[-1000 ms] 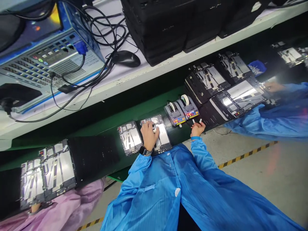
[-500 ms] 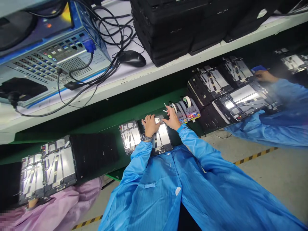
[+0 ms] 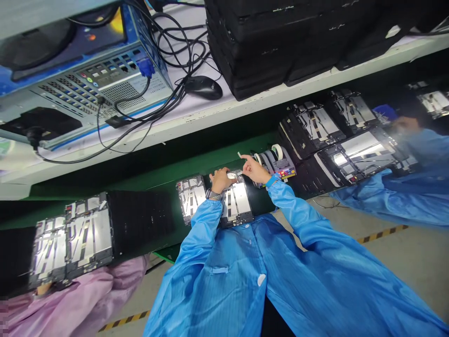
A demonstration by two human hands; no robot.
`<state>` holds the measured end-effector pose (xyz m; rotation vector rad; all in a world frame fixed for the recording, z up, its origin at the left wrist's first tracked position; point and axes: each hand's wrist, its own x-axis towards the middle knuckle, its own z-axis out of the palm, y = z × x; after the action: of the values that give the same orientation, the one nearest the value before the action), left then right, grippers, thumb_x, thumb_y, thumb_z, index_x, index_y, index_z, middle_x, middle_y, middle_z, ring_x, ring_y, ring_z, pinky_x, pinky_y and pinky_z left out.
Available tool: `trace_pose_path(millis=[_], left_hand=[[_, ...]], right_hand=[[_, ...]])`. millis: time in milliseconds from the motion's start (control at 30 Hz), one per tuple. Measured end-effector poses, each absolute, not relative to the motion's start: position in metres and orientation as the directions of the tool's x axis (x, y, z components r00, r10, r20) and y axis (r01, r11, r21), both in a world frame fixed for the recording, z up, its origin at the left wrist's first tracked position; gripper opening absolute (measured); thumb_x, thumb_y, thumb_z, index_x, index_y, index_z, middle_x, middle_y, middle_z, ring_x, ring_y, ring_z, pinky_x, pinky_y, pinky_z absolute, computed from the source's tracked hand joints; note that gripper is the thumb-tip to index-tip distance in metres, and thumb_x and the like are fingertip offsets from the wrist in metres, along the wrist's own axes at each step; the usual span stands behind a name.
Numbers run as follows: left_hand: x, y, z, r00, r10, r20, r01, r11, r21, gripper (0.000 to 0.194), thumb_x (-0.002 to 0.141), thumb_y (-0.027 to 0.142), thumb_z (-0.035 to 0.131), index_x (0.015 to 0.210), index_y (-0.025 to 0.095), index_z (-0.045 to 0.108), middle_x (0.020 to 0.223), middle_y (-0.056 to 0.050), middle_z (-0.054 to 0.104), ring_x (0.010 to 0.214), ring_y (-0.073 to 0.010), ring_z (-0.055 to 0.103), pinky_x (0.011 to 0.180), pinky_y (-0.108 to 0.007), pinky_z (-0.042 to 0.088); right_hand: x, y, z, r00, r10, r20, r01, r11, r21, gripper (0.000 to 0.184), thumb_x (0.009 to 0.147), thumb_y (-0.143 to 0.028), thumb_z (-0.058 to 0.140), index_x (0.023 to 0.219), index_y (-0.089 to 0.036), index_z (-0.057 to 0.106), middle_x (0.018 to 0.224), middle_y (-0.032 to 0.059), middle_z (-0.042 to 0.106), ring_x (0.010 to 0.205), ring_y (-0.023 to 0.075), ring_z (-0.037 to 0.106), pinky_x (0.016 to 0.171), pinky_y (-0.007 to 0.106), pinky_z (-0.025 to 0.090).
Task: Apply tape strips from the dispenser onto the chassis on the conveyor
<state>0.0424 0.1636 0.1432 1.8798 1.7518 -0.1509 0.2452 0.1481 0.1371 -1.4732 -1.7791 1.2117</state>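
An opened tablet [image 3: 236, 203], its silver battery plates and dark ribbon cables bare, lies on the green bench in front of me. My left hand [image 3: 220, 180] is bent over its upper left part, fingers at the far edge and thumb reaching inward. At the upper right corner is my right hand [image 3: 255, 169], its thumb low by the device. A short white tape strip [image 3: 239, 154] sticks out from its raised index fingertip. Another pale strip [image 3: 240, 172] shows by the thumb. Left of my left wrist lies a second opened tablet [image 3: 191, 196].
Two tape dispensers [image 3: 280, 161] stand right of my right hand. Stacked opened tablets [image 3: 317, 124] lie beyond, by a blue-sleeved co-worker [image 3: 431, 164]. At left, more opened tablets [image 3: 89, 234] lie by a person in pink [image 3: 108, 290]. A shelf edge [image 3: 182, 117] overhangs the bench.
My right thumb has come down at the tablet's corner, leaving one strip on the raised index finger where two stuck out before. My left hand stays on the tablet. The view has shifted slightly.
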Motion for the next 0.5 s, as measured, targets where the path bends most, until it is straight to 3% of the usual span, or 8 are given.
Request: trace_pose_path(millis=[100, 200, 500], left_hand=[[0.041, 0.167, 0.143, 0.146, 0.88, -0.452, 0.946, 0.01, 0.324, 0.06, 0.077, 0.062, 0.075, 0.125, 0.028, 0.062, 0.135, -0.011, 0.066, 0.13, -0.036, 0.05, 0.112, -0.055, 0.028], [0.04, 0.169, 0.141, 0.15, 0.872, -0.465, 0.948, 0.006, 0.318, 0.061, 0.077, 0.064, 0.074, 0.124, 0.028, 0.062, 0.135, -0.011, 0.066, 0.13, -0.0363, 0.05, 0.11, -0.053, 0.029], [0.04, 0.167, 0.139, 0.158, 0.883, -0.443, 0.944, -0.003, 0.33, 0.058, 0.078, 0.064, 0.073, 0.123, 0.028, 0.063, 0.134, -0.011, 0.066, 0.128, -0.035, 0.051, 0.109, -0.054, 0.03]], right_hand=[[0.242, 0.153, 0.141, -0.44, 0.863, -0.247, 0.517, 0.019, -0.856, 0.075, 0.082, -0.009, 0.064, 0.151, -0.018, 0.037, 0.08, -0.0045, 0.064, 0.069, 0.013, 0.06, 0.068, 0.022, 0.046], [0.233, 0.159, 0.15, -0.473, 0.825, -0.309, 0.639, 0.08, -0.765, 0.08, 0.079, -0.005, 0.064, 0.152, -0.018, 0.036, 0.077, -0.0038, 0.068, 0.071, 0.0147, 0.063, 0.067, 0.021, 0.044], [0.217, 0.166, 0.159, -0.394, 0.841, -0.371, 0.842, 0.168, -0.513, 0.086, 0.077, -0.007, 0.072, 0.154, -0.017, 0.035, 0.1, 0.0123, 0.076, 0.092, 0.029, 0.072, 0.073, 0.03, 0.049]])
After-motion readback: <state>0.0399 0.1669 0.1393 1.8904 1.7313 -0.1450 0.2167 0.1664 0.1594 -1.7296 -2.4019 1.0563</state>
